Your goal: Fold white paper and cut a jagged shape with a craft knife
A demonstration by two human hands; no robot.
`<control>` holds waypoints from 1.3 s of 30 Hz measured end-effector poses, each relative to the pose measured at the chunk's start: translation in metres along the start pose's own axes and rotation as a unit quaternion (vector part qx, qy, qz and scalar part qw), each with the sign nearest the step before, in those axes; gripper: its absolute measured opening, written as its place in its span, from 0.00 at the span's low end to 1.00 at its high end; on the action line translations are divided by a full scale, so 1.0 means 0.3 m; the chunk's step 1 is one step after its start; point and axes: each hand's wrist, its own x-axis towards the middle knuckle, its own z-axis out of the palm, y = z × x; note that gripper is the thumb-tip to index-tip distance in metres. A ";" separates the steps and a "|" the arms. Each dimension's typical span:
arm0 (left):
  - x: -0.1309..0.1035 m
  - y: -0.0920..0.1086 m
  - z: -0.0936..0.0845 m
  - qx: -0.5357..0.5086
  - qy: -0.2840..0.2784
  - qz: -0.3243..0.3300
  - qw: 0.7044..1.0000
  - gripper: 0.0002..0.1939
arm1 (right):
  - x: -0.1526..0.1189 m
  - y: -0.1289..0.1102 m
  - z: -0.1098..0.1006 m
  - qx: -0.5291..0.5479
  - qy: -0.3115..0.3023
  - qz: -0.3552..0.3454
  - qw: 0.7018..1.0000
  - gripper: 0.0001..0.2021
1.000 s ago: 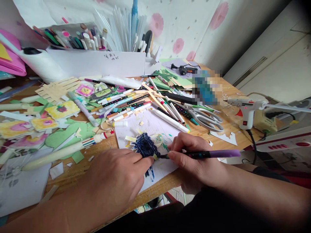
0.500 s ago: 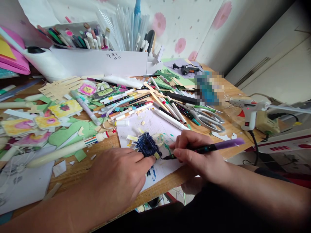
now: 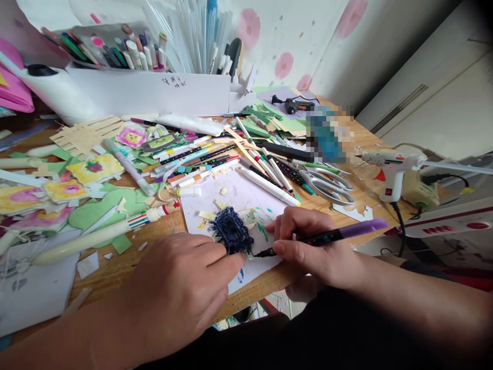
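Note:
Held against a white paper sheet [image 3: 210,190] is a small dark blue painted piece [image 3: 230,226] with ragged edges and pale yellow tabs. My left hand [image 3: 188,277] is closed on its lower edge, the fingertips partly covering it. In my right hand [image 3: 308,246] is a black marker pen [image 3: 323,236] with coloured dots and a purple end, gripped in a writing hold. Its dark tip touches or nearly touches the piece's lower right corner, close to my left fingertips. Blue, green and yellow paint marks show on the sheet around the piece.
Behind lie several loose markers [image 3: 269,187], scissors [image 3: 327,185] and green paper scraps [image 3: 269,118]. A white glue gun [image 3: 393,174] with a cord stands at right. Painted paper cutouts [image 3: 96,167] cover the left, near a thick multicolour pen [image 3: 103,234]. A white box [image 3: 150,92] holds pens.
The view has shifted slightly, moving the scene a little left and up. The blue piece appears slightly turned, and the yellow tab by my left fingertips is now mostly hidden. Both hands keep their holds.

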 end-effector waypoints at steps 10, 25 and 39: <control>0.008 0.002 0.002 -0.005 -0.071 -0.003 0.997 0.13 | -0.008 -0.010 0.020 -0.071 -0.032 -0.030 0.997 0.10; 0.005 0.007 0.003 -0.026 -0.126 0.006 0.992 0.10 | -0.017 -0.027 0.013 -0.106 -0.059 -0.057 0.991 0.11; -0.006 0.003 -0.001 -0.059 -0.117 0.046 0.990 0.11 | -0.035 -0.016 0.020 -0.079 -0.041 -0.034 0.995 0.10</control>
